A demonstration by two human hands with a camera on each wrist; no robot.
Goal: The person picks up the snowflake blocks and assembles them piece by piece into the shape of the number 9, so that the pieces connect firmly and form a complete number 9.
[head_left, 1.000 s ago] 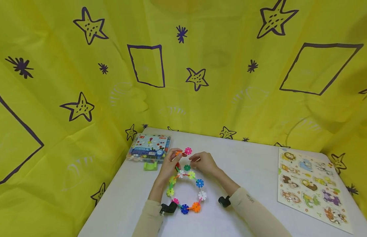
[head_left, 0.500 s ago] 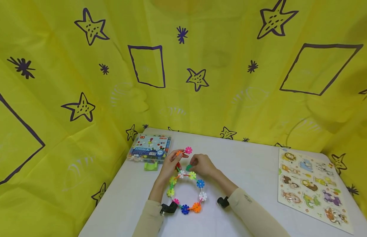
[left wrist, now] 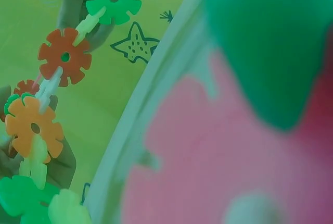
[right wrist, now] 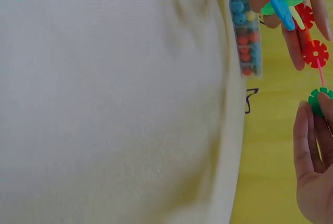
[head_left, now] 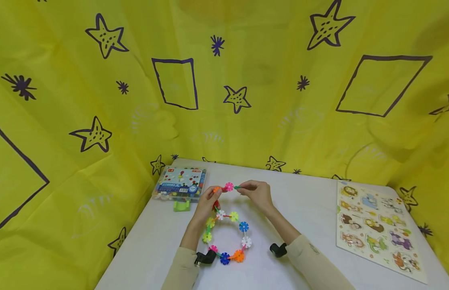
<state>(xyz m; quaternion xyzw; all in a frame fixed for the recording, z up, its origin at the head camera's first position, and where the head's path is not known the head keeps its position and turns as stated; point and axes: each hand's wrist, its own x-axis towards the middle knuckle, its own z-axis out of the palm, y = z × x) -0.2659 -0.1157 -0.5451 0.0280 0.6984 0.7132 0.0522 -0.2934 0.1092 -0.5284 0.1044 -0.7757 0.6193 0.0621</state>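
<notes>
My left hand (head_left: 206,204) holds a chain of plastic snowflake discs at its upper end. An orange disc (head_left: 217,189) sits at its fingertips, and a pink disc (head_left: 229,186) sticks out to the right. Between thumb and fingers, my right hand (head_left: 260,195) pinches a green disc (right wrist: 318,102), seen edge-on in the head view, right beside the pink one. Below the hands, the rest of the chain forms a loop of several coloured discs, among them a blue disc (head_left: 244,226). A blurred pink disc (left wrist: 177,166) fills much of the left wrist view.
A clear box (head_left: 179,183) of coloured beads with a printed label stands at the table's back left. In front of it lies a light green plastic piece (head_left: 181,206). An animal puzzle board (head_left: 377,251) lies on the right. A yellow curtain (head_left: 268,133) hangs behind the white table (head_left: 300,217).
My right hand has taken the green disc between its fingertips and raised it from above the loop to the pink disc. The left hand has stayed nearly still. The head view has shifted slightly.
</notes>
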